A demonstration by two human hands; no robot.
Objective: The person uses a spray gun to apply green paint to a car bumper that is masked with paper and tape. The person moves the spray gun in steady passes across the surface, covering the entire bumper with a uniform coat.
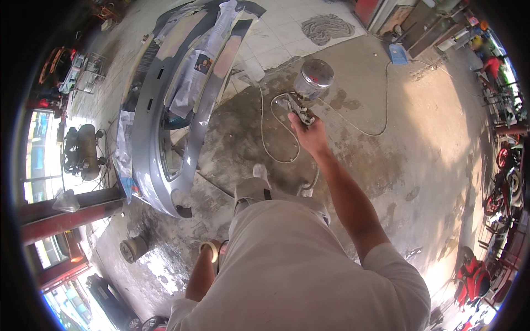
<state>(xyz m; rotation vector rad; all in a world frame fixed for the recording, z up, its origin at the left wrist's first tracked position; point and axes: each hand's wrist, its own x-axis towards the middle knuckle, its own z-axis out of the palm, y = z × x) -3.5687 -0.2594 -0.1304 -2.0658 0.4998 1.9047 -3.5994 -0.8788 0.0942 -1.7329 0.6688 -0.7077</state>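
My right hand (309, 133) is stretched forward, fingers wrapped round a metal spray gun (301, 110) with a hose trailing from it. Just beyond the gun, a metal bucket (314, 78) stands on the floor. My left hand (212, 251) is down beside my body at a roll of beige tape (208, 247), gripping it; most fingers are hidden. To my front left a long grey car bumper (144, 163) lies raised, partly covered with paper (185, 80) and tape.
A looped hose (262, 132) crosses the stained concrete. A grey rag pile (328, 28) lies on white tiles ahead. At left are a compressor (83, 151), red beam (72, 220) and small can (132, 248). Motorcycles (497, 204) line the right; a blue dustpan (397, 54) sits far right.
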